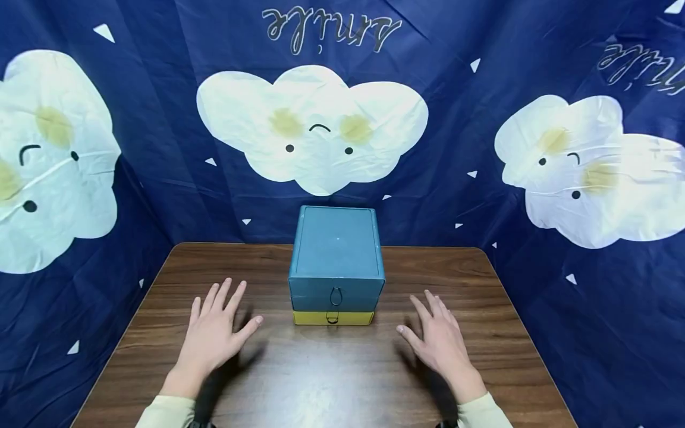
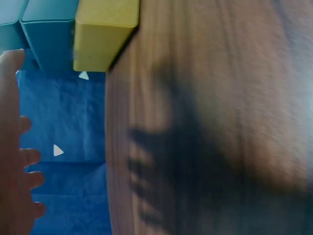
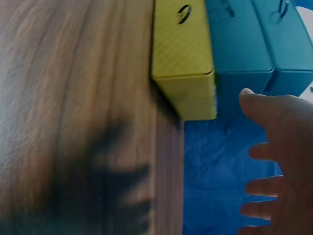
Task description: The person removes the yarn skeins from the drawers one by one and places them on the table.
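A stack of drawer boxes stands at the back middle of the table, two teal boxes (image 1: 337, 242) on a yellow one (image 1: 310, 318). Dark loop pulls (image 1: 336, 296) hang on the front faces. My left hand (image 1: 214, 336), fingers spread, hovers over the table to the left of the stack and holds nothing. To the right, my right hand (image 1: 439, 339) is also held above the wood with fingers extended, touching nothing. Both wrist views show the yellow box (image 2: 105, 36) beside the teal ones (image 3: 239, 44), apart from the fingers.
The brown wooden table (image 1: 321, 368) has rounded back corners. Dark blue cloth (image 1: 455, 196) printed with white clouds (image 1: 313, 131) hangs behind it and along both sides. The stack sits near the back edge, close to the cloth.
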Action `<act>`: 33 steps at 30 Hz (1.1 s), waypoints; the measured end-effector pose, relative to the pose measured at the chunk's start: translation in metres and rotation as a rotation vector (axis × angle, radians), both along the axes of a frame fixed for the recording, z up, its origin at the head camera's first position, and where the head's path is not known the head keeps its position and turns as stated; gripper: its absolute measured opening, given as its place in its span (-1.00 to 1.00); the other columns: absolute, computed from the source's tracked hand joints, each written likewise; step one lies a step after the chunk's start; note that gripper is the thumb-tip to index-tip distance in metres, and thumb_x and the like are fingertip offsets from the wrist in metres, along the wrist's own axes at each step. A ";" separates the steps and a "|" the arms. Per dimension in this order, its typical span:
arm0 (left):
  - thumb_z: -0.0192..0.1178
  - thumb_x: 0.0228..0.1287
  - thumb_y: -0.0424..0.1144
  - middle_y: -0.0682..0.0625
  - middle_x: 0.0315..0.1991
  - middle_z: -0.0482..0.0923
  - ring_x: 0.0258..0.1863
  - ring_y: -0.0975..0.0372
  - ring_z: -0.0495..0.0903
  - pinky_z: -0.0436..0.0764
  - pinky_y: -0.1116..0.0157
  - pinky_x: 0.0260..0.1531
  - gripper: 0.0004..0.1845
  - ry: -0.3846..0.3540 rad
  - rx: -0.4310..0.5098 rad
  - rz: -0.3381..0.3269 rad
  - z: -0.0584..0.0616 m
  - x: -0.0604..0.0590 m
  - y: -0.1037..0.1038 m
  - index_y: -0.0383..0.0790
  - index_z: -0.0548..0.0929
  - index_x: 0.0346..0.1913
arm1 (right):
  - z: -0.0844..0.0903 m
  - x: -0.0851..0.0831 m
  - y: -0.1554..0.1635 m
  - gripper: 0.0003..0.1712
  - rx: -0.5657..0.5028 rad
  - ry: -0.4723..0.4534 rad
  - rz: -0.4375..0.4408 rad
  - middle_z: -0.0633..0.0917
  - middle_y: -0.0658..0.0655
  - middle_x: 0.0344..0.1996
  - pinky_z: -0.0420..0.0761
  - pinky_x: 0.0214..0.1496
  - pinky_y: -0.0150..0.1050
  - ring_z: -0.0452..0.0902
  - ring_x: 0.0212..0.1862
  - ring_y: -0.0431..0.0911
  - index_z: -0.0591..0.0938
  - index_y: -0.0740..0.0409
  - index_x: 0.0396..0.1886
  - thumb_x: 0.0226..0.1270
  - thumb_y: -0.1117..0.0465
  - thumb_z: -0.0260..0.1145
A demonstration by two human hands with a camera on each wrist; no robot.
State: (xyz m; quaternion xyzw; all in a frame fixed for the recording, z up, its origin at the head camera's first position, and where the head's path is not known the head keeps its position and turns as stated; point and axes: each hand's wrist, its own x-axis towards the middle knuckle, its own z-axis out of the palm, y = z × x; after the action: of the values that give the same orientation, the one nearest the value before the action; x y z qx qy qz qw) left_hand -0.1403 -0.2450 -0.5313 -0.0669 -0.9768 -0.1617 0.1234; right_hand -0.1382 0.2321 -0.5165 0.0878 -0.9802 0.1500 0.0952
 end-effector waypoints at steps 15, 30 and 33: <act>0.09 0.46 0.28 -0.22 0.47 0.33 0.30 -0.25 0.44 0.43 -0.36 0.07 -0.23 0.056 0.144 0.020 0.027 -0.004 0.027 -0.03 0.30 0.57 | 0.033 0.014 -0.012 -0.26 -0.149 0.125 0.080 0.67 0.00 0.17 0.69 -0.09 0.10 0.68 0.10 0.02 0.67 -0.07 0.22 0.09 -0.29 0.56; 0.01 0.56 0.19 -0.14 0.42 0.43 0.27 -0.19 0.52 0.50 -0.27 0.07 -0.38 0.089 0.313 0.012 0.038 0.000 0.049 0.03 0.37 0.54 | 0.040 0.031 -0.029 -0.63 -0.289 0.204 0.220 0.65 -0.31 -0.32 0.61 -0.26 -0.33 0.63 -0.30 -0.24 0.69 -0.19 -0.25 0.04 -0.16 0.63; 0.02 0.57 0.15 -0.14 0.41 0.45 0.27 -0.17 0.53 0.49 -0.24 0.11 -0.40 0.101 0.349 0.002 0.040 0.001 0.052 0.02 0.39 0.53 | 0.040 0.033 -0.033 -0.63 -0.313 0.184 0.242 0.66 -0.31 -0.30 0.62 -0.25 -0.34 0.63 -0.30 -0.24 0.71 -0.18 -0.19 0.05 -0.13 0.63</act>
State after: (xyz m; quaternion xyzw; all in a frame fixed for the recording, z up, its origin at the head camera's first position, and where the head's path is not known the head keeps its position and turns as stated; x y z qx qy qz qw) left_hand -0.1390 -0.1925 -0.4910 -0.0513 -0.9266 -0.3250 0.1823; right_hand -0.1051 0.1993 -0.4767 0.2022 -0.9145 0.3019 0.1778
